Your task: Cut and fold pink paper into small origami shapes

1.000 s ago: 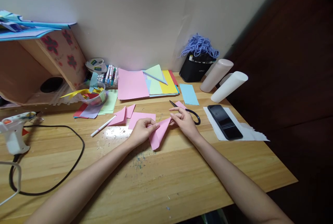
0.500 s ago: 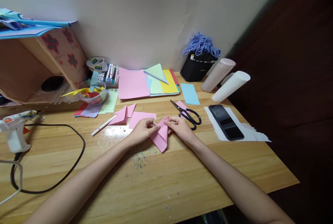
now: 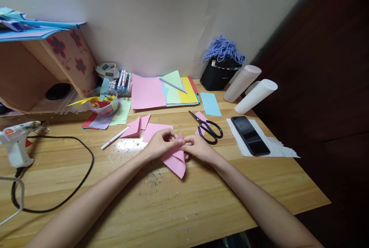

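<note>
Between my two hands a piece of pink paper (image 3: pixel 174 160) is partly folded, its lower corner pointing toward me. My left hand (image 3: pixel 162 143) pinches its upper left side. At the upper right, the fingers of my right hand (image 3: pixel 198 147) are closed on the same paper, and some fingertips are hidden behind it. Just beyond my left hand lies a flat pink sheet (image 3: pixel 155 130), with folded pink pieces (image 3: pixel 134 128) to its left. Black-handled scissors (image 3: pixel 206 125) rest beyond my right hand, partly over another pink scrap (image 3: pixel 201 116).
A white marker (image 3: pixel 114 138) lies at the left, near a glue gun (image 3: pixel 19 142) and its looping cable. Coloured sheets (image 3: pixel 148 92) are stacked by the wall. On the right are a phone (image 3: pixel 250 135), white cylinders (image 3: pixel 256 96) and a black holder (image 3: pixel 217 75) topped with blue yarn.
The pink paper has turned slightly and its lower corner has come nearer to me. My right hand's fingers have shifted left along its upper edge, closer to my left thumb.
</note>
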Available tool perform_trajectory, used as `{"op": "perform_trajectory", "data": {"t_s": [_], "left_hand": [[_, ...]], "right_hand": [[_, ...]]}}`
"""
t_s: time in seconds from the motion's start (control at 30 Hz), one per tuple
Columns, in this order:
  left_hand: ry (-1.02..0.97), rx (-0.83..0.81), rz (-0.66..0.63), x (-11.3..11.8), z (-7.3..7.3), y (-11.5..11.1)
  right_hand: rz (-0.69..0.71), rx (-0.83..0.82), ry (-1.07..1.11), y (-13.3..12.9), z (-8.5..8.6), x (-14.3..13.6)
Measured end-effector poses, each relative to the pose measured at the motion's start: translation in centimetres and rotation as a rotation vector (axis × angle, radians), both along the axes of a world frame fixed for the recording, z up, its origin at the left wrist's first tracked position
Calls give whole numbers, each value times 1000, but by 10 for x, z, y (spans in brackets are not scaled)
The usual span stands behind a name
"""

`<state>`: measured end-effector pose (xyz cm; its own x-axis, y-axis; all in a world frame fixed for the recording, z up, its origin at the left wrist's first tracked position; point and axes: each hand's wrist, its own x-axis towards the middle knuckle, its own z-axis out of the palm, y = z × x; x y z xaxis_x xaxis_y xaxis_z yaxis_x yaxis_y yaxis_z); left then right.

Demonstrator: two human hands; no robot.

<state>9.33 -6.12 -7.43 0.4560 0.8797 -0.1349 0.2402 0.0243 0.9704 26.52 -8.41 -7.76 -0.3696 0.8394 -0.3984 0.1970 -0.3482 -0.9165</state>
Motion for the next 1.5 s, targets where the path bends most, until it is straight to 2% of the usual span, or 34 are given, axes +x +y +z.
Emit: {"op": "perform_trajectory", "data": {"t_s": [0.13, 0.23, 0.4, 0.47, 0.57, 0.67, 0.8, 0.93, 1.03, 1.13, 1.27, 1.4, 1.5], "left_hand": [[-23, 1, 32, 5, -3, -2], [-81, 3, 118, 6, -4, -1], [-155, -81, 315, 2, -4, 4], [-178, -140, 362, 0, -4, 5], [-223, -147, 383, 0, -7, 7], [-231, -135, 352, 1, -10, 7], [-181, -109, 223, 1, -11, 5], [-26, -28, 44, -1, -7, 0], [74, 90, -31, 0, -3, -5], [117, 187, -50, 2, -1, -9], [104, 174, -60, 2, 1, -9], [65, 129, -44, 1, 2, -6], [5, 33, 27, 2, -1, -5]], "right_hand": [[-3, 39, 4, -6, -3, -10], [-46, 82, -32, -6, 0, -12], [-36, 122, -93, -1, 6, -5], [-27, 139, -129, 1, 8, 0], [-46, 256, -201, 7, 10, 10], [-121, 335, -263, 13, 15, 20], [-204, 392, -312, 20, 20, 33], [-56, 492, -352, 19, 24, 36], [40, 508, -313, 11, 23, 27], [1, 519, -265, 5, 18, 16], [-76, 531, -269, 4, 11, 11], [-171, 532, -308, 12, 12, 22], [-259, 512, -379, 21, 17, 42]]}}
